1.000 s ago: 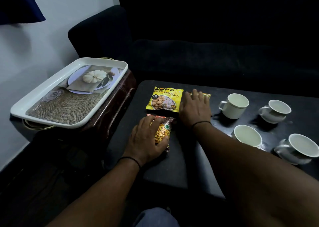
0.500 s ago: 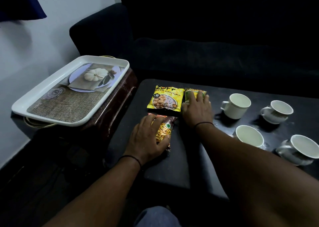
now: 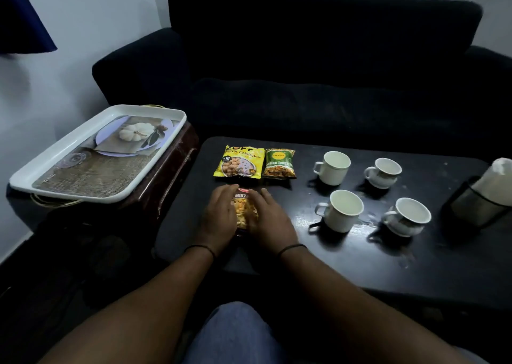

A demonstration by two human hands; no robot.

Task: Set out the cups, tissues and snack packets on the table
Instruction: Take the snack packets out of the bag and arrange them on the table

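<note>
Snack packet (image 3: 243,211) marked "MEKT", flat on black counter (image 3: 415,253), pressed between left grip (image 3: 219,214) and right grip (image 3: 267,218). Beyond grips: "ZOFF SOYA CHUNKS" packet (image 3: 239,162); green packet (image 3: 279,163) alongside, text unreadable. Dark sofa (image 3: 304,73) behind.

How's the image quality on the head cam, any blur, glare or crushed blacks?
Head view: dim overall, the dark sofa is nearly crushed to black. A sheen of glare on the table between the hands and the cups. The left hand and right hand look slightly motion-blurred; the yellow packet text is readable. Wide-angle bend shows at the tray.
</note>
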